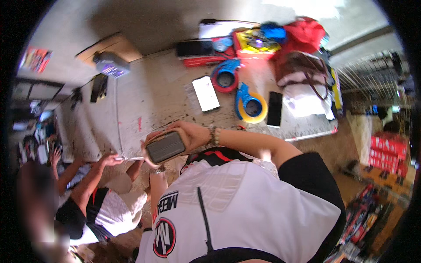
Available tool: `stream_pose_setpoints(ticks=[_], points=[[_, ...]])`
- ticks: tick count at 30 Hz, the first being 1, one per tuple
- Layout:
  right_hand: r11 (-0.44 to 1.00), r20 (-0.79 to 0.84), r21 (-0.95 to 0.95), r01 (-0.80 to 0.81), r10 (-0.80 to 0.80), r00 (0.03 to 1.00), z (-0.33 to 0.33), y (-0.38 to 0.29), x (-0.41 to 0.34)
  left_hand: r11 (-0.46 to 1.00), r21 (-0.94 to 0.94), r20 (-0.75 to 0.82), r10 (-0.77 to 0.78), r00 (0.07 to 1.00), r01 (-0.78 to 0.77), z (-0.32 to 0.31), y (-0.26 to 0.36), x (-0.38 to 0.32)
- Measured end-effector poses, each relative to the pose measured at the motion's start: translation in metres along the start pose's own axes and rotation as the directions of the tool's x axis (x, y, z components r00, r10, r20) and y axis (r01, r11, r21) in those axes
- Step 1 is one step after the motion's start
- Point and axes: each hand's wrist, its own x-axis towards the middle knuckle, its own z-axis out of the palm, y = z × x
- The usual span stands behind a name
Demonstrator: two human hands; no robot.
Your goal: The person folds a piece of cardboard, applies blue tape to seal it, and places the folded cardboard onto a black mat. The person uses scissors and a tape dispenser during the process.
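Observation:
Both of my hands hold a small box-like object (166,148) with a dark grey face and a brown rim, just off the table's front edge. My right hand (192,135), with a beaded bracelet at the wrist, wraps its far right side. My left hand (148,158), mostly hidden by the object, supports its left side above a wristwatch (158,170). Beyond them on the worktable (158,88) lies a smartphone with a bright white screen (205,93). Two blue handheld tape dispensers, one with a red rim (233,64) and one with a yellow rim (242,89), lie to its right.
A dark smartphone (274,108) lies beside the yellow-rimmed dispenser. Farther right stands a brown and white bag (302,70). Red containers (258,54) line the back, and a dark plastic bottle (113,64) stands back left. At left, a co-worker's hand (110,160) is at the table edge.

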Motion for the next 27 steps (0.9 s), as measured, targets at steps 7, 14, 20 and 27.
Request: stream_pose_setpoints(ticks=[7,14,20,27], points=[[0.974,-0.122,-0.201,-0.100,0.077,0.990,-0.001,-0.001,-0.004,0.904,0.428,-0.139,0.040,0.990,0.024,0.036,0.040,-0.020],[0.960,-0.200,-0.130,-0.250,0.221,0.955,0.001,0.003,-0.004,0.576,0.773,-0.380,0.089,0.921,0.264,0.025,0.009,-0.012],[0.909,-0.311,-0.192,-0.370,0.301,0.902,-0.002,-0.004,0.010,0.823,0.507,-0.471,0.015,0.882,0.257,-0.023,-0.010,0.037],[0.871,-0.200,0.026,-0.491,0.485,0.851,0.017,0.020,0.013,0.506,0.774,-0.470,0.057,0.881,0.380,-0.029,0.026,0.099]])
